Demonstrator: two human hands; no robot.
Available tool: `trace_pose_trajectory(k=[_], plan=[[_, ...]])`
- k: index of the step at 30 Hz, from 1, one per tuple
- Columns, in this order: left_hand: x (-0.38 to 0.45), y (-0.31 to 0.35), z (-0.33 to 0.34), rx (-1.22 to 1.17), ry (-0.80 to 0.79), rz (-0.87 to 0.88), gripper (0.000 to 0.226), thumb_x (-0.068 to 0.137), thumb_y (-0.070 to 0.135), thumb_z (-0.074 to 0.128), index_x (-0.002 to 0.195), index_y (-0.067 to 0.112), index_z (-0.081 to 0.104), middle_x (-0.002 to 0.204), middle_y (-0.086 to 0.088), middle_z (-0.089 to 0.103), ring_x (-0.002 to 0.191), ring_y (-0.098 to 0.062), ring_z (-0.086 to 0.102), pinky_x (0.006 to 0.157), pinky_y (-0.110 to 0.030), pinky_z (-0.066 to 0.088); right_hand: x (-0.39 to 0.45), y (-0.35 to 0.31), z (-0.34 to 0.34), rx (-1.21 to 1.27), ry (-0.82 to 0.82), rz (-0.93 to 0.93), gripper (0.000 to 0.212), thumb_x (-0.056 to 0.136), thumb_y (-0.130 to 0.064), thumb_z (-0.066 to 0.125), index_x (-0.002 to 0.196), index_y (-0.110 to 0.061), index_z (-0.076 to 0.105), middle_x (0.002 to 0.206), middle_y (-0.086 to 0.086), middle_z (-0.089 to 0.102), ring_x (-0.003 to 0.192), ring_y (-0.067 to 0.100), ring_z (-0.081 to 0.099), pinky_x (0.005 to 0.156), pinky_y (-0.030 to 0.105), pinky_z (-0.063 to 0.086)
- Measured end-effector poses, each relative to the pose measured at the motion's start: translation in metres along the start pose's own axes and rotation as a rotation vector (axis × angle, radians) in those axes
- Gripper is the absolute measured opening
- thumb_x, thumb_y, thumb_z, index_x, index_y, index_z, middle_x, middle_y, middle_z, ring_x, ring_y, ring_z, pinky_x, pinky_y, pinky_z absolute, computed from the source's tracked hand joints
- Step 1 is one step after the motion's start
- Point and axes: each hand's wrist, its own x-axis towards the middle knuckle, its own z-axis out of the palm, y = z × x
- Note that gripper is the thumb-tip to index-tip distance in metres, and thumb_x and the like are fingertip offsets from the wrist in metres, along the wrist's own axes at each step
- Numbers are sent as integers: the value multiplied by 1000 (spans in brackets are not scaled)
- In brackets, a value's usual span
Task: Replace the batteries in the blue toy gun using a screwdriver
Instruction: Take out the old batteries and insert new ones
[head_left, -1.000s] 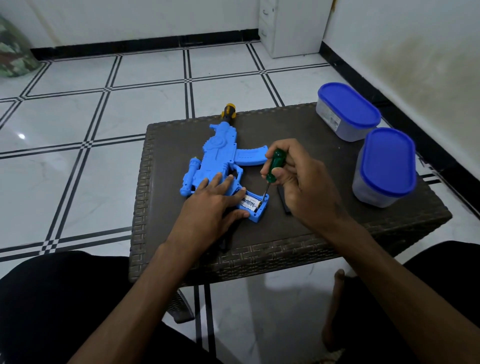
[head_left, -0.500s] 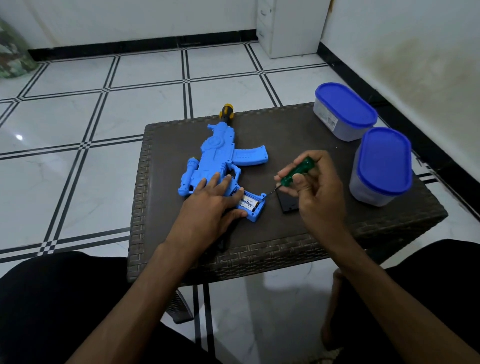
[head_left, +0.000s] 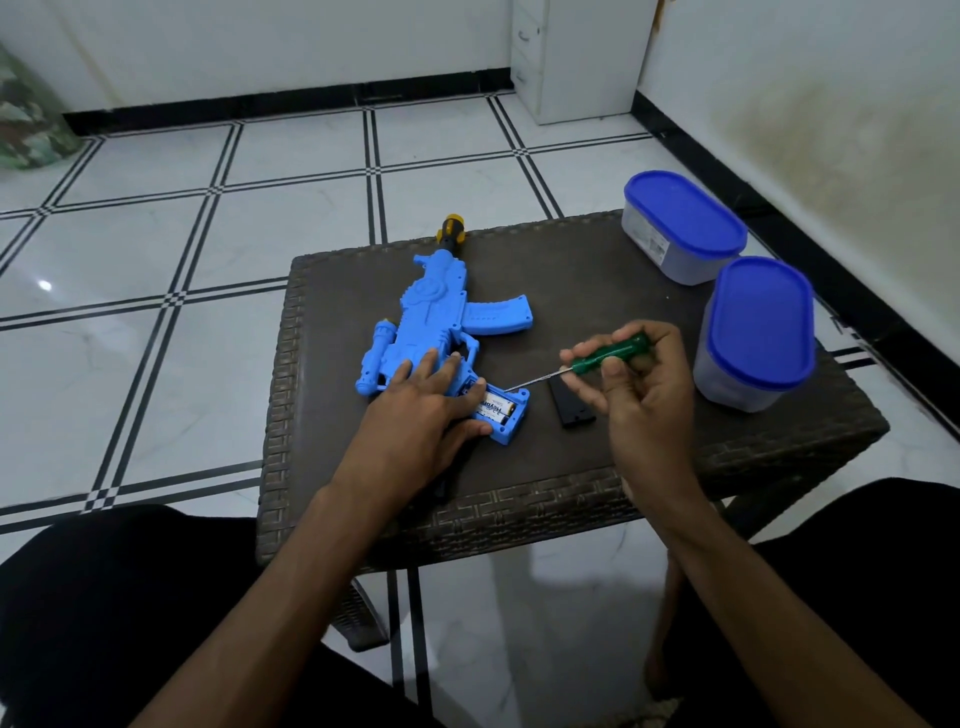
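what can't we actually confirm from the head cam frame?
- Battery count: left hand covers part of the open compartment in the toy gun; only one battery shows.
- Battery label: too small and blurred to read.
- Screwdriver tip type: too small.
- Black cover: partly hidden behind the right hand.
- Container contents: frosted walls, lids on.
- Dark object under the left wrist: mostly hidden.

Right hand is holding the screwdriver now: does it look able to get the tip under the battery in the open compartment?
Probably yes. The right hand grips the screwdriver, whose tip sits at the compartment edge by the battery. The left hand presses the toy gun alongside, not covering it.
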Motion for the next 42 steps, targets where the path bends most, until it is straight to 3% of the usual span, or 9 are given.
trace_pose_trajectory(k=[6,15,28,36,42], plan=[[-2,-2,-1,-59,-9,-18,53,95,52,46,141,26,49,155,-8,34,147,-30,22,117,-46,18,6,-9,16,-86,-96,-138,17,97,10,40,110,0,44,92,12,65,93,29,67,84,40,57],[1,-3,-2,-120,-11,-70,58,91,59,48,143,34,44,158,3,27,149,-18,14,118,-37,15,31,-23,10,-259,-314,-180,16,98,4,46,111,-5,46,90,14,65,86,28,68,79,42,60],[-1,-1,-3,-109,6,-59,58,91,58,46,143,32,44,158,1,29,148,-19,16,118,-37,15,29,-12,14,-433,-351,-295,13,97,2,50,108,-4,50,90,8,67,83,16,70,75,29,59],[-2,1,-2,-69,38,-16,57,92,57,45,135,22,57,149,-10,43,142,-32,31,112,-47,28,14,-1,10,-228,-144,-167,14,97,5,48,104,-6,46,88,5,66,87,20,71,78,33,60],[-3,2,-3,-54,12,-23,54,95,53,43,142,26,47,157,-5,31,147,-27,18,116,-43,19,5,1,5,-60,-28,-60,17,97,9,43,104,-6,45,90,13,65,94,27,70,84,35,58]])
